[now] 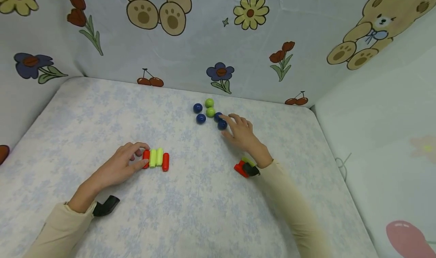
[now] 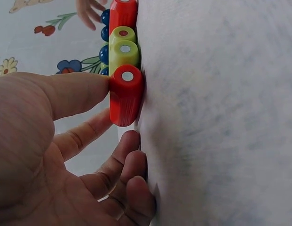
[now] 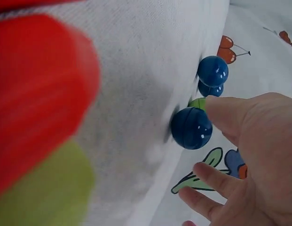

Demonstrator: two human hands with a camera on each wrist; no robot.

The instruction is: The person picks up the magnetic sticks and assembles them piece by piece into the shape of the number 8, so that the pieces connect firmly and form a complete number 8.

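My left hand [image 1: 124, 163] holds the leftmost red rod [image 2: 127, 94] between thumb and index finger, the other fingers loosely bent beside it. That rod begins a short row, followed by two yellow-green rods [image 1: 156, 158] and another red rod [image 1: 165, 162], all lying on the table. At the back, my right hand [image 1: 240, 133] reaches over two dark blue balls [image 1: 222, 124] with its fingers spread. In the right wrist view its thumb overlaps the top of a blue ball [image 3: 191, 128]. Two green balls [image 1: 210, 111] and more blue balls [image 1: 201, 118] lie just left of it.
Red pieces [image 1: 241, 169] and a yellow-green piece [image 1: 248, 161] lie beneath my right wrist, partly hidden by the black wrist camera [image 1: 251, 169]. A patterned cloth [image 1: 190, 57] with bears and flowers hangs behind the pale table [image 1: 190, 212]. Another cloth wall [image 1: 374, 136] stands at the right.
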